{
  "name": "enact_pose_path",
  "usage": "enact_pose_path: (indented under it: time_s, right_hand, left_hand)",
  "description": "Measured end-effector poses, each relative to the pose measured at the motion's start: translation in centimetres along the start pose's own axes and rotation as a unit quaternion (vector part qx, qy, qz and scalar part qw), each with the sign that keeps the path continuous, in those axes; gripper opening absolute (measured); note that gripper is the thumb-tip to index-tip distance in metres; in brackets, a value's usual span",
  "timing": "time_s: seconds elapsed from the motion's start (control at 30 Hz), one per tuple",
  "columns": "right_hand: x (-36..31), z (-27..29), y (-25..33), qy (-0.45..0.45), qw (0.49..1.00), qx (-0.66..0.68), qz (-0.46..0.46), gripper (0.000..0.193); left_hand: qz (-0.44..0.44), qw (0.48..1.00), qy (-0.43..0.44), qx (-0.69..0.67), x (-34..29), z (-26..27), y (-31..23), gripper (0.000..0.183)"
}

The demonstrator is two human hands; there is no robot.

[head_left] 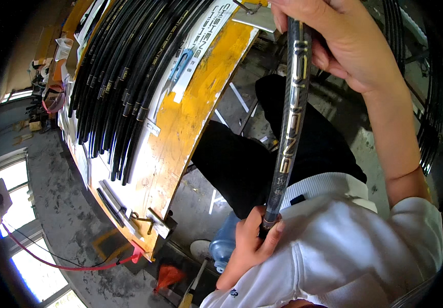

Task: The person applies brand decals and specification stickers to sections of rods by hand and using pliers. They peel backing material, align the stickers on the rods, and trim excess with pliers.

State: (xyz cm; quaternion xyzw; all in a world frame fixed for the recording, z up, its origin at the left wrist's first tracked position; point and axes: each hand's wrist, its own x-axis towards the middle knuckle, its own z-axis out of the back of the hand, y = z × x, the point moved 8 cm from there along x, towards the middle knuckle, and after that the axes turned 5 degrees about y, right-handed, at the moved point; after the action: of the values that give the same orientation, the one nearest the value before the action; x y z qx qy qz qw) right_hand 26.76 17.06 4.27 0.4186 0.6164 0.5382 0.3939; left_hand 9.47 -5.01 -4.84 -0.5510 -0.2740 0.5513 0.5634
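Observation:
A glossy black fishing rod section (291, 113) with gold lettering slants across in front of my body, its lower end toward me. My left hand (252, 238) is closed around that lower end, near my white jacket. Higher up, my right hand (342, 43) has its fingers around the rod, partly behind it; the rod's upper end is out of view. To the left, many similar black rod sections (124, 77) lie side by side on a yellow workbench (172, 138). White sheets with printed lettering (201, 51) lie along them, with a small blue tool (181, 65) on top.
Metal strips (113, 197) and a clamp-like metal piece (159, 223) sit at the bench's near corner. A red cord (77, 267) runs from there leftward. Below the bench edge are a blue plastic bottle (224, 244) and a red-orange object (169, 277). More black rods (429, 123) stand at right.

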Motion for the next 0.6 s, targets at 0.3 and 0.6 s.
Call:
enact_pose_path:
  time_s: [0.3, 0.6]
  right_hand:
    - [-0.8, -2.5, -0.6, 0.112, 0.992, 0.054, -0.011, 0.033]
    - [-1.2, -3.4, 0.2, 0.154, 0.984, 0.080, 0.027, 0.032]
  left_hand:
    - [0.012, 1.000, 0.014, -0.023, 0.5, 0.0, -0.1, 0.019]
    - [-0.007, 1.000, -0.023, 0.019, -0.1, 0.2, -0.1, 0.018]
